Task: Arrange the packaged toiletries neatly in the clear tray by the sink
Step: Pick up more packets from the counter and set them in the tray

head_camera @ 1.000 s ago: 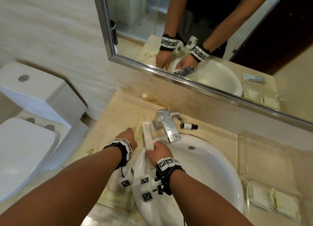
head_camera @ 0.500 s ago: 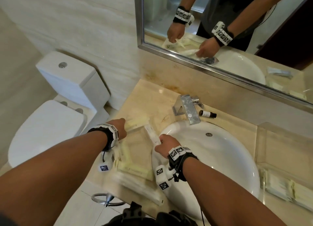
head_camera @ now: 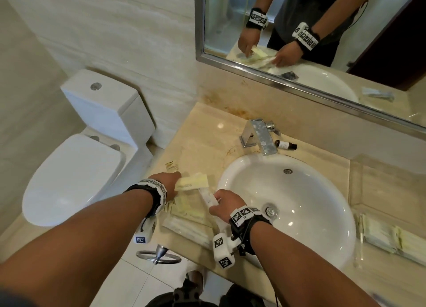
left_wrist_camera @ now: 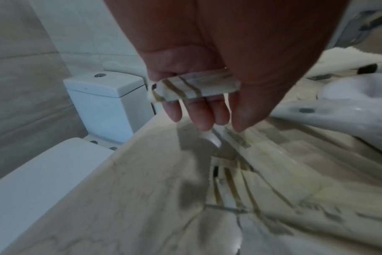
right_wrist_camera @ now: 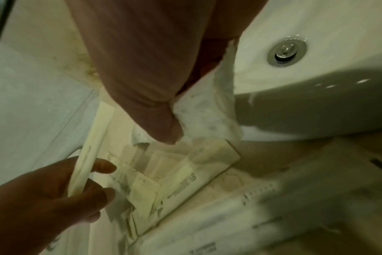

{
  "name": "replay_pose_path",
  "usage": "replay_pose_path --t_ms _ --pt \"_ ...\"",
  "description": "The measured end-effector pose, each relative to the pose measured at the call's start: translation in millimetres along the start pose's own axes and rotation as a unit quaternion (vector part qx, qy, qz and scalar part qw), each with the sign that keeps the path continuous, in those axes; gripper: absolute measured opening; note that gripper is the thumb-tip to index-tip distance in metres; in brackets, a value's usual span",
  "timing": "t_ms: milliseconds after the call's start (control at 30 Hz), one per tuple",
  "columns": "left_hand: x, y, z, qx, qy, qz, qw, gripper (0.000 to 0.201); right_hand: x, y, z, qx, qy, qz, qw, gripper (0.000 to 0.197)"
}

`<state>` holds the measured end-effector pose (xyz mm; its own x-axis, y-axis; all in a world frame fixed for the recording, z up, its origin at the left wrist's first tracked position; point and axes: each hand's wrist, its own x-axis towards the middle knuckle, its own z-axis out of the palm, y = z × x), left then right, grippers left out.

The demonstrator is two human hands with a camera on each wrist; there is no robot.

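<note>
Since a moment ago our left hand (head_camera: pixel 169 184) has lifted a yellow packet (head_camera: pixel 192 183) clear; our right hand (head_camera: pixel 222 202) grips a white packet (head_camera: pixel 207 197) above the clear tray (head_camera: pixel 184 223) on the counter (head_camera: pixel 202 131) left of the sink (head_camera: pixel 322 191).

On the table (head_camera: pixel 202 131) left of the sink (head_camera: pixel 299 191), the left hand (head_camera: pixel 168 183) holds a pale yellow packet (head_camera: pixel 192 183) above a loose pile of packets (head_camera: pixel 186 214). The right hand (head_camera: pixel 224 203) grips a long white packet (head_camera: pixel 207 197) at the sink's rim. A small dark bottle (head_camera: pixel 285 144) lies beside the tap (head_camera: pixel 260 136). More packets sit in the clear tray (head_camera: pixel 362 228) on the right.
</note>
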<state>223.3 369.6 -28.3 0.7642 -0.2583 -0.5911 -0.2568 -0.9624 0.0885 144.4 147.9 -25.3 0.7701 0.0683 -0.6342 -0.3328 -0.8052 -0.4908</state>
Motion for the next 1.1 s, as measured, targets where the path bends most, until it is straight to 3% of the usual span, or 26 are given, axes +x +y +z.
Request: replay_pose_path --t_ms 167,300,400,500,700,867,1100 --pt "-11.3 -0.9 15.2 -0.001 -0.011 0.024 1.0 0.058 -18.3 -3.9 16.3 0.002 -0.004 0.002 1.0 0.029" --pt "-17.5 3.9 27.8 0.027 -0.006 0.009 1.0 0.063 -26.4 -5.3 30.5 -0.1 0.003 0.014 0.995 0.033" --pt "-22.0 8.8 31.7 0.043 0.004 0.013 0.999 0.061 -27.6 -6.6 31.2 -0.207 0.025 0.011 0.978 0.023" --pt "-23.5 6.4 34.6 0.074 0.024 0.023 0.997 0.061 -31.7 -10.2 39.0 -0.241 0.044 0.004 0.97 0.01" --pt "-10.3 4.4 39.0 0.13 0.026 0.026 0.991 0.072 -35.3 -9.3 55.2 -0.265 0.091 -0.01 0.96 0.028" --pt "-2.2 13.0 37.1 0.138 0.037 0.005 0.99 0.056 -29.0 -14.9 48.5 -0.27 0.066 -0.002 0.961 0.021" --pt "4.6 17.8 22.4 0.138 0.048 0.012 0.989 0.047 -29.5 -15.9 42.9 -0.283 0.06 -0.029 0.957 0.029"
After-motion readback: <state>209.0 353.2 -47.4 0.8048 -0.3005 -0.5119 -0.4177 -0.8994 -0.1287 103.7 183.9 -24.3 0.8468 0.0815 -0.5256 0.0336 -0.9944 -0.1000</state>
